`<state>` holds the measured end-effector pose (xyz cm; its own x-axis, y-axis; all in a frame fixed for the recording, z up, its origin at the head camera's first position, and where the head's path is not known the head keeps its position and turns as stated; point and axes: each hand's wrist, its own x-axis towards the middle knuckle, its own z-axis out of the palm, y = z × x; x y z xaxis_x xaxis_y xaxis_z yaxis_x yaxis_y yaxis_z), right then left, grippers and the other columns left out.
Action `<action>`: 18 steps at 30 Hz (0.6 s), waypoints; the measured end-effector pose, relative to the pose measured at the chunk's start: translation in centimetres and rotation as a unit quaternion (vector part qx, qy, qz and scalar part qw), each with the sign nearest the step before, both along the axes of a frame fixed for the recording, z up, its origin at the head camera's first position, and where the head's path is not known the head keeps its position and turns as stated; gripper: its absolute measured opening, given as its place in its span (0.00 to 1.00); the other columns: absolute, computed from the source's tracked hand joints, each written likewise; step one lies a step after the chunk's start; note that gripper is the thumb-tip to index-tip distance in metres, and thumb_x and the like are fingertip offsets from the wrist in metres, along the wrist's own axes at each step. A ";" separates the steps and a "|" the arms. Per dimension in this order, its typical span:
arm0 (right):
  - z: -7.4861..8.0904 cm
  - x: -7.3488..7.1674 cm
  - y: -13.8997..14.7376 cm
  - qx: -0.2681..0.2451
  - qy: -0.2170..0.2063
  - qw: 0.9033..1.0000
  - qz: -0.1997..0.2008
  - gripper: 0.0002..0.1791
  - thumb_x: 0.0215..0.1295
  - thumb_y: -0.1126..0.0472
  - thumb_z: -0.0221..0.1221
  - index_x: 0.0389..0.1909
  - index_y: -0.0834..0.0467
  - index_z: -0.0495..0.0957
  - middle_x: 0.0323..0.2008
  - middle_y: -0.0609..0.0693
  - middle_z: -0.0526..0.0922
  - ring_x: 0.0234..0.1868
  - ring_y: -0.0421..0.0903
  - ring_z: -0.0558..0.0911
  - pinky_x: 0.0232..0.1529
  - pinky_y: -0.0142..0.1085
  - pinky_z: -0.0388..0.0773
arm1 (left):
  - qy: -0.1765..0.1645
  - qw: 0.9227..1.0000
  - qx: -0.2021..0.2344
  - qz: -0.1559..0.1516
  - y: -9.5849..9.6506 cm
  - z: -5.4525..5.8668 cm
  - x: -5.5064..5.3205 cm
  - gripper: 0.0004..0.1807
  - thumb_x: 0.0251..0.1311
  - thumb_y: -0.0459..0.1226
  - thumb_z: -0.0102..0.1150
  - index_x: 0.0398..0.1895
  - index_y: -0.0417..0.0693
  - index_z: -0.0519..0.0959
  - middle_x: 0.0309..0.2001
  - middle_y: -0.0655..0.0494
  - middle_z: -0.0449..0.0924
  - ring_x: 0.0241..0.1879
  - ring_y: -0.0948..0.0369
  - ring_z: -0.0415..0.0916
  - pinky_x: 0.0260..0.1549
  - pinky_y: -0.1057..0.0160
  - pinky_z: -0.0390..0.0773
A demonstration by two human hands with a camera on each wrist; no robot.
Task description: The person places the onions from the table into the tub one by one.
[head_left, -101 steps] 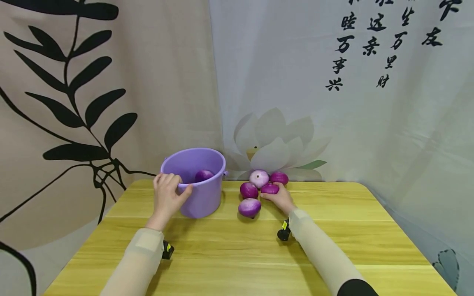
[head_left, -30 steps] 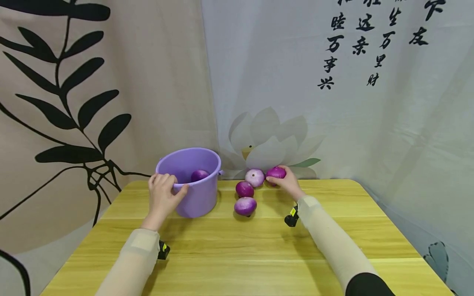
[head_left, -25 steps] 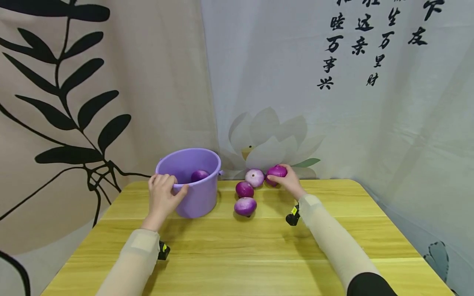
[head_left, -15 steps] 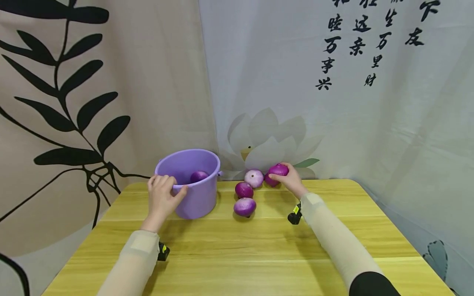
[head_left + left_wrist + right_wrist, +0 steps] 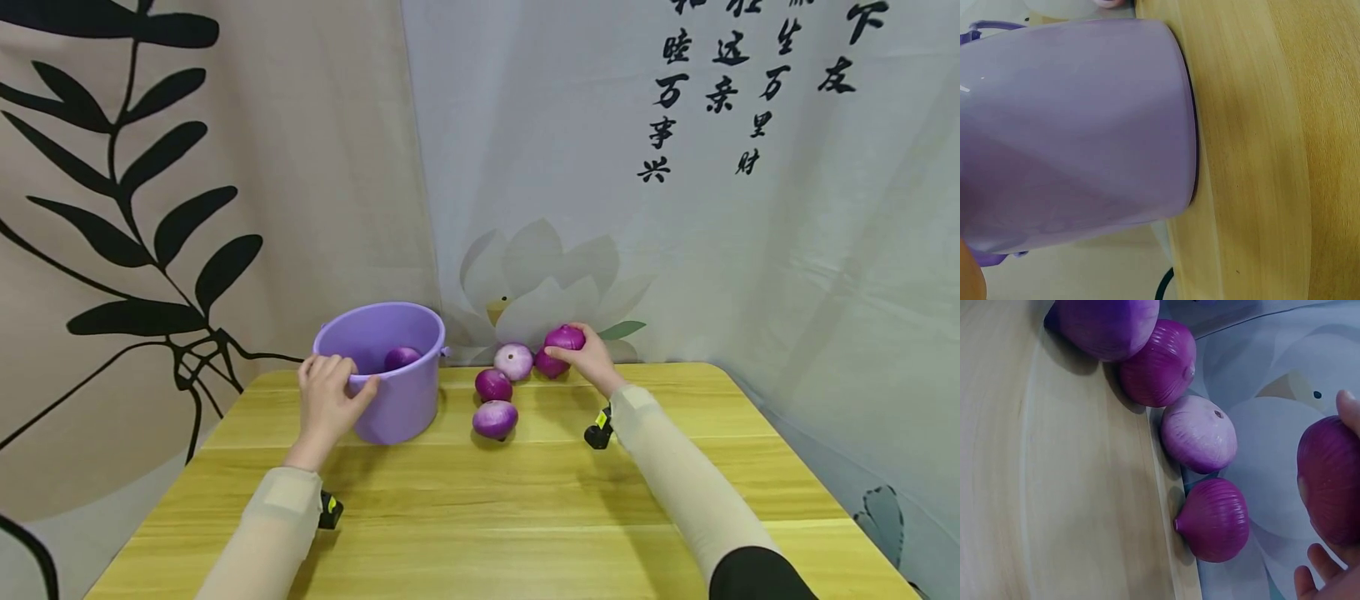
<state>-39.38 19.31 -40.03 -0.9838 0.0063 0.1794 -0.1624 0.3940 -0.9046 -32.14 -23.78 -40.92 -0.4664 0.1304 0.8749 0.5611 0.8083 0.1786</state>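
My left hand [image 5: 330,398] grips the near rim of a purple bucket [image 5: 401,407], thumb outside and fingers over the edge. One red onion [image 5: 402,357] lies inside it. My right hand [image 5: 591,360] holds another red onion [image 5: 564,337] raised off the table, and in the right wrist view the fingers wrap around this held onion [image 5: 1332,481]. Just below it in the head view sits a red onion [image 5: 550,364], beside a paler onion [image 5: 513,362]. Two more, a dark red onion [image 5: 493,385] and a purple-white onion [image 5: 495,419], continue the row toward the front.
The light wooden table [image 5: 480,517] ends at a printed cloth backdrop [image 5: 540,150] right behind the onions and bucket. In the left wrist view the bucket's side [image 5: 1085,125] fills much of the frame, its base on the tabletop.
My right hand has lifted the red onion from the front of the group, up and slightly right, uncovering the onion behind. My left hand stays on the bucket rim.
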 end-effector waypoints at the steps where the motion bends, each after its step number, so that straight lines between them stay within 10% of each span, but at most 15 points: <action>1: 0.1 0.0 0.0 0.001 0.001 1.000 0.000 0.46 0.54 0.52 0.70 0.68 0.64 0.58 0.61 0.66 0.68 0.60 0.62 0.71 0.59 0.50 0.69 | 0.000 1.000 0.000 0.000 0.0 0.0 0.0 0.23 0.56 0.56 0.52 0.19 0.49 0.64 0.21 0.57 0.60 0.30 0.49 0.62 0.55 0.37 0.54; 18: 1.3 0.1 -0.2 -0.022 -0.001 1.000 0.014 0.47 0.53 0.51 0.71 0.69 0.62 0.57 0.61 0.66 0.68 0.59 0.60 0.73 0.53 0.48 0.75 | -0.004 1.000 0.002 -0.005 0.0 0.1 0.2 0.23 0.54 0.55 0.54 0.20 0.45 0.66 0.21 0.57 0.60 0.30 0.50 0.62 0.55 0.37 0.53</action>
<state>-39.28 19.12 -38.74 -0.9841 -0.0144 0.1768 -0.1706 0.3494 -0.9213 -31.95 -23.76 -40.82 -0.4725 0.1315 0.8715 0.5672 0.8022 0.1864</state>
